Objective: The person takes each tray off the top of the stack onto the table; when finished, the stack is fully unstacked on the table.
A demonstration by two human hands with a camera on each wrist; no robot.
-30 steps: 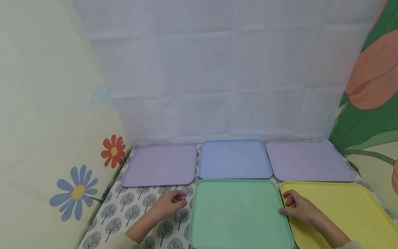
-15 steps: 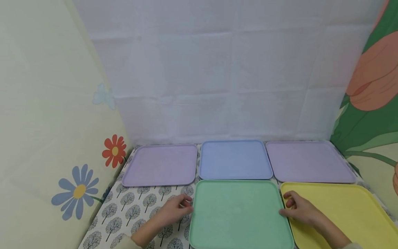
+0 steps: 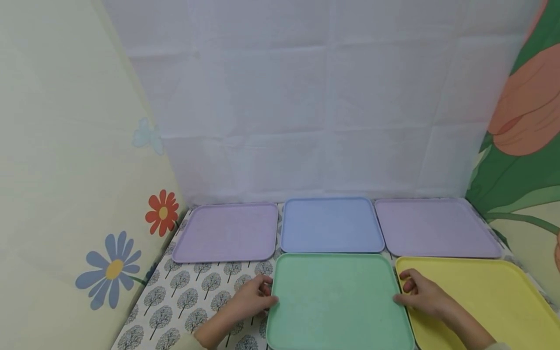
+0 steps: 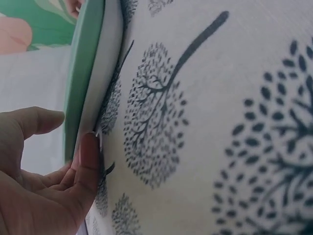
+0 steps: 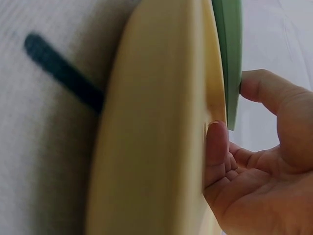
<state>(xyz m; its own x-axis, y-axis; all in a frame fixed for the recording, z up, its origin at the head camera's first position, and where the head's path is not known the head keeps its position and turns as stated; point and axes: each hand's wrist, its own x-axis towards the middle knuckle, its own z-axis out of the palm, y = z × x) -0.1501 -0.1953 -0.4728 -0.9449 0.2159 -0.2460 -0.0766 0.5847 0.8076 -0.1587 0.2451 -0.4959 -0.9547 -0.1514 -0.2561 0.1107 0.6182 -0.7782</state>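
A green rectangular tray [image 3: 334, 301] lies flat at the near middle of the tabletop in the head view. At its left edge my left hand [image 3: 253, 299] pinches the rim. In the left wrist view the left thumb [image 4: 46, 121] meets the green edge, and curled fingers sit against a pale band below it. On the opposite side my right hand [image 3: 422, 294] pinches the right rim, above the neighbouring yellow tray [image 3: 477, 301]. The right thumb [image 5: 259, 85] touches the green edge in the right wrist view; the other fingers are curled beside the yellow rim, their tips partly hidden.
Behind stand a purple tray [image 3: 227, 233] at left, a blue tray [image 3: 331, 226] in the middle and another purple tray [image 3: 437, 228] at right. The tree-print tablecloth [image 3: 179, 301] shows at left. A white curtain [image 3: 306, 97] hangs behind the table.
My left hand has moved right across the tablecloth to the green tray's left rim and taken hold there. The right hand stays at the right rim. The trays have not visibly moved.
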